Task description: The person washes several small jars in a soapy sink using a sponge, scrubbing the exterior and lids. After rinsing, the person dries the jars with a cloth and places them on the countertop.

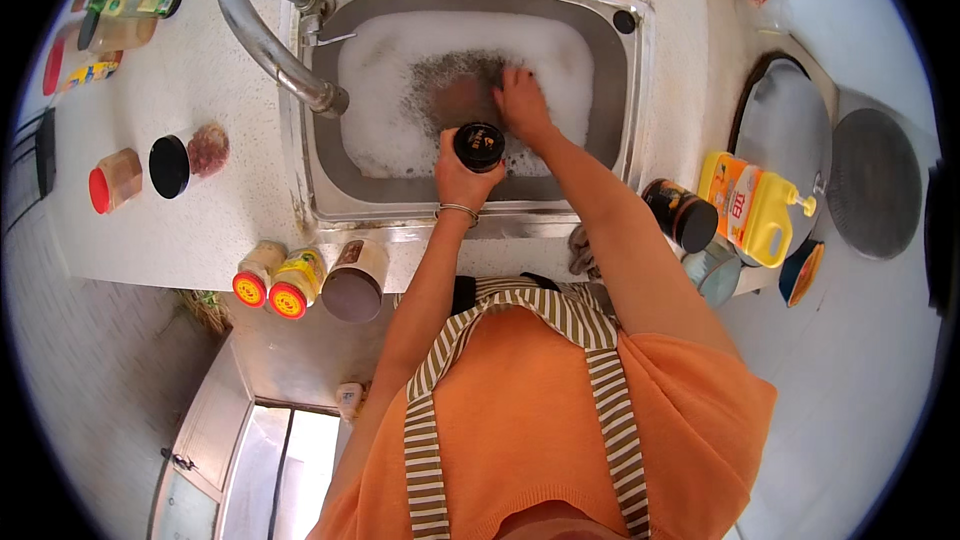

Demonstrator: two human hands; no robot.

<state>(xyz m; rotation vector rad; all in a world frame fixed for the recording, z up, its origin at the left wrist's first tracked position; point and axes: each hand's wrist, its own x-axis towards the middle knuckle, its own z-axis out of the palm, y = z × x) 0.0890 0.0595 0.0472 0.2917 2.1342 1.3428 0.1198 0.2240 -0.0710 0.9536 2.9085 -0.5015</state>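
My left hand (466, 176) is closed around a jar with a black lid (478, 147), held lid up over the near part of a steel sink (480, 211). White suds (390, 127) cover most of the water in the basin, with a darker patch of water in the middle. To the right of the jar, my right hand (523, 109) reaches down to the suds, its fingertips at the edge of the dark patch. Whether those fingers hold anything under the surface cannot be told. A curved metal faucet (281, 64) reaches over the basin's left side.
Several jars, among them a red-lidded jar (292, 292) and a wide jar (354, 289), line the counter's front left edge. More jars and bottles stand farther left. Right of the sink are a black-lidded jar (679, 214), a yellow pump jug (750, 206) and a grey cloth (580, 249).
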